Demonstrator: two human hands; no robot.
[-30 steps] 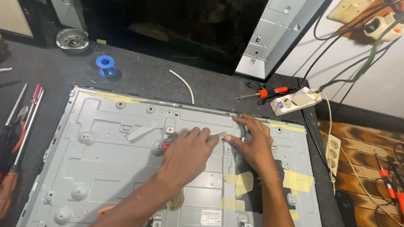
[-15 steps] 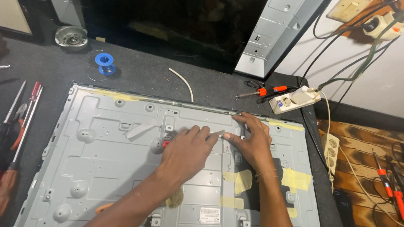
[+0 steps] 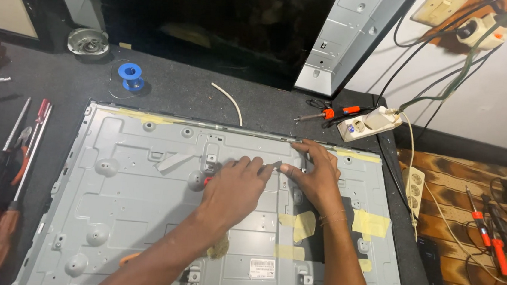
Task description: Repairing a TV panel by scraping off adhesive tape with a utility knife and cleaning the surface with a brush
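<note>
Left hand (image 3: pixel 235 189) and right hand (image 3: pixel 317 177) pinch a thin grey tape strip (image 3: pixel 268 163) between their fingertips, fingers closed on it, over the upper middle of the grey metal panel (image 3: pixel 127 211).

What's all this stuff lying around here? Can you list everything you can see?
metal back panel: one, grey, flat on the dark bench, patched with yellow tape
tape strip: one, grey, on the panel between the two hands
solder spool: one, blue, on the bench behind the panel
white tube: one, curved, behind the panel's top edge
power strip: one, white, at the panel's far right corner
screwdriver: one, orange handle, beside the power strip
hand tools: several, red and black, left of the panel
soldering irons: two, orange, on the wooden surface at right
left hand: one, palm down on the panel
right hand: one, fingertips at the tape strip
</note>
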